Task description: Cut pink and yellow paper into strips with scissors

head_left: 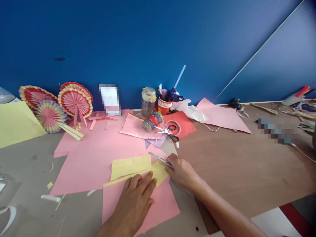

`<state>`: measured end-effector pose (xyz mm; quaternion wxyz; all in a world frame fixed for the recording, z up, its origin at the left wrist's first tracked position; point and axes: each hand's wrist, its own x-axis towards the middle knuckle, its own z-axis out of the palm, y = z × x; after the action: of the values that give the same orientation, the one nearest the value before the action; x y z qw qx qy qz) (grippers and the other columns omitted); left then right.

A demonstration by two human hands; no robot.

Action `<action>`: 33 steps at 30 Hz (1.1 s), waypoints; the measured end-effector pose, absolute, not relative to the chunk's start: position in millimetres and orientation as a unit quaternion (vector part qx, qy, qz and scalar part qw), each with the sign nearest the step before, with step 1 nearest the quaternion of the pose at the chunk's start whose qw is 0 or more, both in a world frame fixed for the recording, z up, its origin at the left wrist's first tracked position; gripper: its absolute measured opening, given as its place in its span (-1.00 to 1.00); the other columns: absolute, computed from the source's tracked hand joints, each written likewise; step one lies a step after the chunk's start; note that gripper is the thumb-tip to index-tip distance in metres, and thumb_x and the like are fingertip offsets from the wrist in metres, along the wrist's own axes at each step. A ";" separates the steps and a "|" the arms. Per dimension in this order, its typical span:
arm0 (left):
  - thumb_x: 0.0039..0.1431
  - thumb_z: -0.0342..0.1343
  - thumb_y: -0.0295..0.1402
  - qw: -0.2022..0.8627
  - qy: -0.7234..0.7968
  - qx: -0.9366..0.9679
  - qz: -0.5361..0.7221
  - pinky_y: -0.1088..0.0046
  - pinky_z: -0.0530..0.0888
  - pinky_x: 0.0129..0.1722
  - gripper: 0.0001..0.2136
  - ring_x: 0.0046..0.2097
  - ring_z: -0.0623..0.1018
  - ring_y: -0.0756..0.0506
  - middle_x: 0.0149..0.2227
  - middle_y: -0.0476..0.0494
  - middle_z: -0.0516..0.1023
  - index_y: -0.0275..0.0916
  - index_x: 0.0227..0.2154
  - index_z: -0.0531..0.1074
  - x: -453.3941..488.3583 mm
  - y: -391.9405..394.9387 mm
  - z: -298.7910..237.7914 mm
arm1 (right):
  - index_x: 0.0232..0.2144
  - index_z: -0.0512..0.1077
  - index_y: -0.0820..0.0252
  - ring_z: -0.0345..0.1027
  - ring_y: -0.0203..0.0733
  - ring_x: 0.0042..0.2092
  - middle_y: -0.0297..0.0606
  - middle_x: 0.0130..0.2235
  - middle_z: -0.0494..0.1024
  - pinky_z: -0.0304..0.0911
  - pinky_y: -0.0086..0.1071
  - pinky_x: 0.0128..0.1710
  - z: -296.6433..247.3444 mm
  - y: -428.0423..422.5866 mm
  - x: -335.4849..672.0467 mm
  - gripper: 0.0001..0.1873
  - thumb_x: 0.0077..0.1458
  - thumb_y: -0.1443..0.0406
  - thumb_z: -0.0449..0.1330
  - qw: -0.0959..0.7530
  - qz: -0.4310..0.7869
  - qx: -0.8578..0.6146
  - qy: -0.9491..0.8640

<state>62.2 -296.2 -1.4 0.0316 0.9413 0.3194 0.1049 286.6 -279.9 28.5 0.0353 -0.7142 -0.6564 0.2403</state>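
Observation:
My left hand (135,200) lies flat, fingers stretched out, pressing on yellow paper (130,166) that rests on pink paper sheets (93,158). My right hand (181,171) is closed around a slim craft knife (160,159), its blade end pointing left over the yellow paper's upper right edge. The yellow paper is folded or cut into a wide piece and a narrower strip beneath it.
Black-handled scissors (170,130), a glitter-filled jar lying on its side (153,121), an upright jar (148,101) and a red cup of pens (164,105) sit behind. Folded paper fans (74,100) stand at the left. Another pink sheet (222,115) and tools (298,97) lie to the right.

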 end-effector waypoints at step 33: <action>0.16 0.01 -0.53 0.123 0.168 0.972 0.108 0.06 0.13 0.25 -0.54 0.30 0.15 -0.19 0.22 -0.09 0.32 -0.15 0.13 0.28 58.3 -296.5 3.2 | -0.19 0.36 0.22 0.33 -0.22 -0.24 -0.21 -0.14 0.37 0.14 -0.42 -0.27 30.0 -273.5 286.6 -0.84 0.15 0.38 0.07 0.064 0.228 -0.619 -0.749</action>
<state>58.3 -296.5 3.2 0.1233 0.9722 0.1675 0.1075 286.6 -273.5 30.0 0.0638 -0.6187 -0.7490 0.2284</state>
